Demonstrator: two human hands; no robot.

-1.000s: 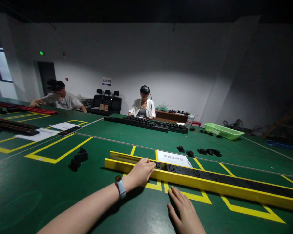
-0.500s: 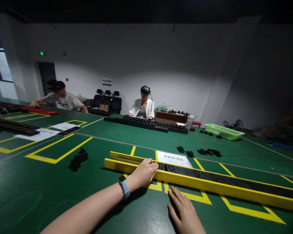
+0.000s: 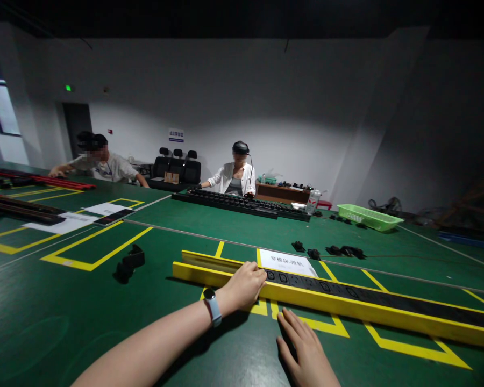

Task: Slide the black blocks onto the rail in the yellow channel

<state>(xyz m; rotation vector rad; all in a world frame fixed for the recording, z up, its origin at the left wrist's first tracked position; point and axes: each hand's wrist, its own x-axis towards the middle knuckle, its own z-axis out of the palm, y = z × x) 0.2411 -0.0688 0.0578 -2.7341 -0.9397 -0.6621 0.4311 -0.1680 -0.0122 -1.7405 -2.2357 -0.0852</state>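
A long yellow channel rail (image 3: 326, 304) lies across the green table, its left end open and hollow. Black socket modules (image 3: 325, 286) sit in a row inside it, facing up. My left hand (image 3: 245, 285), a blue-banded watch on its wrist, reaches over the near wall of the rail. Its fingers are curled down into the channel at the leftmost socket module (image 3: 270, 275); the fingertips are partly hidden. Lower right, my right hand (image 3: 304, 344) rests flat on the table with fingers outstretched, apart from the rail and holding nothing.
Loose black parts (image 3: 129, 263) lie left of the rail, with more black pieces (image 3: 344, 251) behind it. A printed sheet (image 3: 286, 262) touches the rail's far side. Farther off are a green basket (image 3: 369, 217), a bottle (image 3: 313, 201), long black strips (image 3: 226, 204) and two seated people.
My left hand has slid slightly right along the rail, and the leftmost socket module has shifted right towards its neighbour. My right hand stays put. The person opposite has stretched an arm sideways.
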